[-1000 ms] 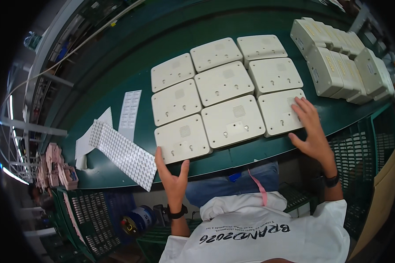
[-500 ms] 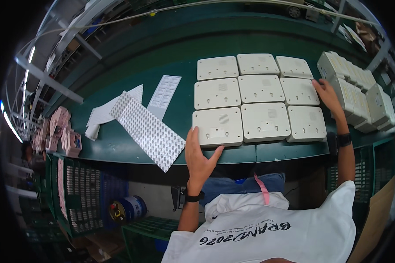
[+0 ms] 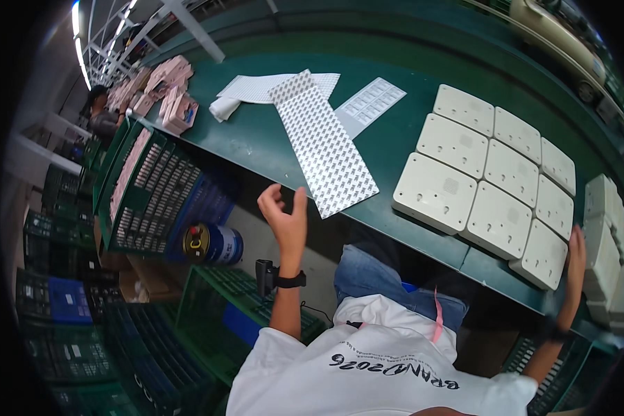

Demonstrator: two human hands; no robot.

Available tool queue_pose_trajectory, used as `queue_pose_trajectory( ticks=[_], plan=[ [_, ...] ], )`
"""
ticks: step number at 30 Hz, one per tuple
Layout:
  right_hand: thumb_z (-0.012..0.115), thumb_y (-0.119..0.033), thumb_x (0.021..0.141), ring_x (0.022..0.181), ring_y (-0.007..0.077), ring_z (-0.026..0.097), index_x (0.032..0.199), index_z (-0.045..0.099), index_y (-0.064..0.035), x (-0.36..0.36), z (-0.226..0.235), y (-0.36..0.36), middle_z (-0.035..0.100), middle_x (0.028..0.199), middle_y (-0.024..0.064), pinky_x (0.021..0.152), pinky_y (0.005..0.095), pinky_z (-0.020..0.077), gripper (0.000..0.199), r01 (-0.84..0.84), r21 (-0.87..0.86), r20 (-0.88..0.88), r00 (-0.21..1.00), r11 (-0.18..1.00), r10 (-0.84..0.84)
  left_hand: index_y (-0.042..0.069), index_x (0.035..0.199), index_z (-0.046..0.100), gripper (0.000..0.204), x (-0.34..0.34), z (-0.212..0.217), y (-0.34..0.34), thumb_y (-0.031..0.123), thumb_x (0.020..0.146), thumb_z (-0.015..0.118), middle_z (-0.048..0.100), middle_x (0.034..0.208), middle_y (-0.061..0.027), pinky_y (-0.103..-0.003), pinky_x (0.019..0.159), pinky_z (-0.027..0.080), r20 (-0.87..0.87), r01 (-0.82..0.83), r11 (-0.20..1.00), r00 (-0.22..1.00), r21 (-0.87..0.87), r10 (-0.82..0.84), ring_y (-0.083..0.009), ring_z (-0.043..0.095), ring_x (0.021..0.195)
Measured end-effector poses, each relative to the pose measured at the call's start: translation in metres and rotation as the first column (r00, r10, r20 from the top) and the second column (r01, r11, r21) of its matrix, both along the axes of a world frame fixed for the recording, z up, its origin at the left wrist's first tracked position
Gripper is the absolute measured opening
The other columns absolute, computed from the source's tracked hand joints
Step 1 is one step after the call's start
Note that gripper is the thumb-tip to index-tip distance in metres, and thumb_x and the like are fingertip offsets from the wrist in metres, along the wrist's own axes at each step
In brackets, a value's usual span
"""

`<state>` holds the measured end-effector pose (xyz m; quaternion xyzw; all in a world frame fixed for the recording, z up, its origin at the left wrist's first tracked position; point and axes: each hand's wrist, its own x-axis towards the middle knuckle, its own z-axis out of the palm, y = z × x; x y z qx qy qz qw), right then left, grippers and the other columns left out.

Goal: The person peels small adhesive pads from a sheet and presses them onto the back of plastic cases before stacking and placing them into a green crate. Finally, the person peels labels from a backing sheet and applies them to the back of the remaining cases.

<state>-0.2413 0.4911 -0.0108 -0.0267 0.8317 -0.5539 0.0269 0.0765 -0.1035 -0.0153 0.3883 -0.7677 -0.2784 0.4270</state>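
A: Left hand (image 3: pixel 284 211) is raised off the edge of the green worktop (image 3: pixel 256 142), fingers loosely curled and apart, holding nothing. Nearest thing is the long dotted sheet (image 3: pixel 322 142), lying flat just beyond the fingertips, its near corner hanging slightly past the worktop edge.

B: And the right hand (image 3: pixel 575 253)?

A: Flat, fingers together, pressed side-on against the outer edge of the white moulded panels (image 3: pixel 489 180). Clamped on nothing. The panels sit in a tight three-by-three block, faces down, edges touching, likely squared up by that hand so the block stays aligned.

B: Anything beside it?

A: A stack of similar white casings (image 3: pixel 610 243) just to the right, near the hand's back. Smaller label sheets (image 3: pixel 371 104) lie further back by the dotted sheet. Below the worktop, green crates (image 3: pixel 142 187) and a blue can (image 3: pixel 211 244).
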Motion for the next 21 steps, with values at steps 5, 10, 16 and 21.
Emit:
queue_pose_trajectory(
  ticks=[5, 10, 16, 21],
  plan=[
    [0.056, -0.034, 0.101, 0.127, 0.0223, 0.049, 0.142, 0.046, 0.0008, 0.042, -0.024, -0.018, 0.051, 0.141, 0.0137, 0.109, 0.0321, 0.0343, 0.055, 0.117, -0.012, -0.052, 0.992, 0.993, -0.117, 0.0, 0.111, 0.053, 0.03, -0.001, -0.027, 0.026, 0.012, 0.09, 0.071, 0.059, 0.104, -0.0103, -0.024, 0.063, 0.046, -0.108, 0.211, 0.943, 0.976, 0.259, -0.189, -0.0099, 0.056, 0.083],
    [0.055, -0.031, 0.102, 0.124, 0.0199, 0.051, 0.139, 0.05, 0.0009, 0.049, 0.005, -0.017, 0.055, 0.137, 0.0138, 0.106, 0.0322, 0.037, 0.049, 0.178, 0.025, -0.212, 0.963, 0.984, -0.168, -0.001, 0.115, 0.055, 0.028, -0.01, -0.026, 0.041, 0.007, 0.091, 0.068, 0.06, 0.092, -0.0078, -0.022, 0.056, 0.043, -0.504, 0.502, 0.681, 0.835, 0.533, -0.222, -0.0081, 0.05, 0.066],
    [0.054, -0.019, 0.102, 0.105, 0.0145, 0.057, 0.128, 0.057, 0.0008, 0.097, 0.044, -0.053, 0.062, 0.122, 0.0094, 0.091, 0.0277, 0.0435, 0.033, 0.182, 0.039, -0.396, 0.906, 0.982, -0.152, -0.002, 0.118, 0.059, 0.032, 0.001, 0.004, 0.003, 0.004, 0.088, 0.068, 0.06, 0.093, -0.0108, -0.029, 0.064, 0.046, 0.112, 0.301, 0.937, 0.939, 0.179, -0.324, -0.0154, 0.055, 0.072],
    [0.054, -0.007, 0.099, 0.086, 0.013, 0.058, 0.112, 0.063, 0.0013, 0.153, 0.08, -0.148, 0.065, 0.106, 0.0075, 0.078, 0.0272, 0.0464, 0.018, -0.083, 0.036, -0.373, 0.923, 0.996, 0.091, -0.001, 0.115, 0.062, 0.034, -0.027, 0.041, -0.028, 0.009, 0.084, 0.071, 0.061, 0.1, -0.0115, -0.039, 0.083, 0.045, 0.205, 0.143, 0.871, 0.978, -0.469, -0.05, -0.0291, 0.057, 0.091]
  ],
)
